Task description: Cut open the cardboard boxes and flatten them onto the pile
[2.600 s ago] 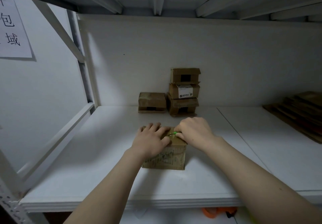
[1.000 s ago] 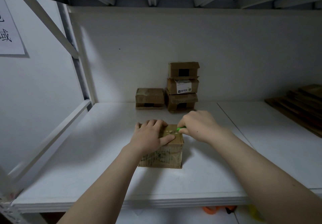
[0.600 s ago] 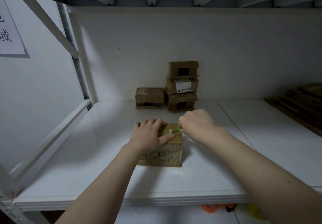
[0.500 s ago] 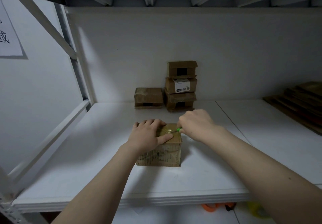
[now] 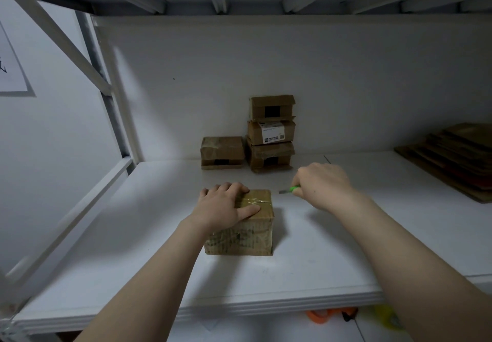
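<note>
Seen from the head camera, the left hand [image 5: 223,208] lies flat on top of the small taped box [image 5: 255,231], fingers straight and pressing down, the thumb stretched along a line in the tape. The box sits on the white shelf [image 5: 133,235], directly under those fingers. The right hand [image 5: 322,187] is just right of the box and clear of it. Its fingers are curled round a green cutter [image 5: 294,189] whose short blade points toward the box. Beyond the left fingertips, against the back wall, a lone box [image 5: 222,152] stands beside a stack of three boxes [image 5: 270,131]. Far right of the right knuckles lies the pile of flattened cardboard [image 5: 458,155].
</note>
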